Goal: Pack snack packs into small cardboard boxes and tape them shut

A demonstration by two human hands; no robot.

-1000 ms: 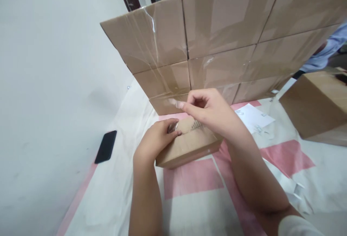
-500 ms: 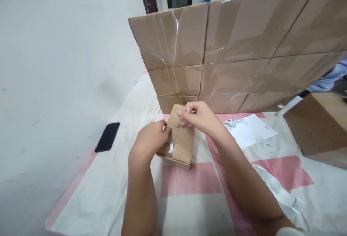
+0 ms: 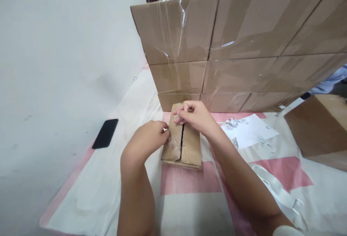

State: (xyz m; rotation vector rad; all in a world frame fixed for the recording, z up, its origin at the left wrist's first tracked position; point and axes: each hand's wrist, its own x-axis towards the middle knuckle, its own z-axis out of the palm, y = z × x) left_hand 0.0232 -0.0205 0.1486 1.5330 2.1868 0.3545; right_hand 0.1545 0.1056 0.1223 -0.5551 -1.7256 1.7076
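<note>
A small cardboard box lies flat on the cloth, with a dark gap running between its two top flaps. Clear tape shines on the left flap. My left hand is closed at the box's left edge, thumb and fingers gripping there. Over the far end of the box, my right hand is closed in a pinch on thin clear tape; its fingers cover most of that strip.
Large taped cartons stand stacked behind the box. A black phone lies left by the wall. On the right are a white paper with small bits on it, a white strap and another carton.
The gap between the box's flaps now shows wider, and the box has turned a little straighter. My right hand has moved slightly left over the far end.
</note>
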